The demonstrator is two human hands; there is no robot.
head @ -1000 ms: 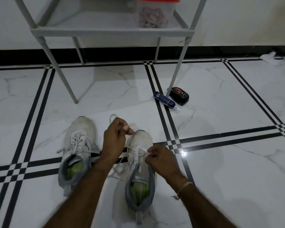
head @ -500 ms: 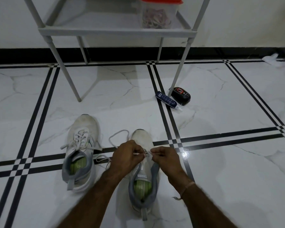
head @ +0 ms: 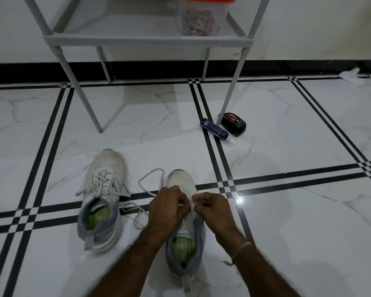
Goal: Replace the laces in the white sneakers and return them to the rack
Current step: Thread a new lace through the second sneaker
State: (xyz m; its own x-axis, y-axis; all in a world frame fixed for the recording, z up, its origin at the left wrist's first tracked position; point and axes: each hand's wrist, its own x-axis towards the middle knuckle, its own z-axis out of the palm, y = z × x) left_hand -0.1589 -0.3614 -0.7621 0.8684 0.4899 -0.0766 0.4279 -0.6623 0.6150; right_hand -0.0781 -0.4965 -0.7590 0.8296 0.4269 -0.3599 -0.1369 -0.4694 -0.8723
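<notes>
Both hands are now meeting over the eyelet rows of the right sneaker (head: pixel 181 179). A second ago the left hand (head: pixel 167 209) was lifting toward the toe and drawing slack out.

At nine o'clock from the hands, the left sneaker (head: pixel 103 189) is standing on the floor (head: pixel 287 221), already threaded but with its ends lying untied. Between the two shoes, the lace (head: pixel 150 179) is trailing in loose loops, one curling up past the toe at eleven o'clock. The left hand is pinching a short stretch of it, fingers curled tight. The right hand (head: pixel 212 209), touching it knuckle to knuckle, is pinching what appears to be the tip. The eyelet itself is hidden under the fingers.

At two o'clock, a blue tube (head: pixel 213 127) and a black polish sponge (head: pixel 234 124) are lying beside a leg of the rack (head: pixel 146 39). The rack is standing at twelve o'clock with a red-lidded container (head: pixel 204 18) on its shelf.

By my judgement, threading is partway through on this shoe. The tip could miss or fray against the eyelet if it is pushed blind. The loose loops could snag or twist as the lace is pulled through, leaving uneven ends. A hard tug could also drag the unweighted shoe across the glossy tile.
</notes>
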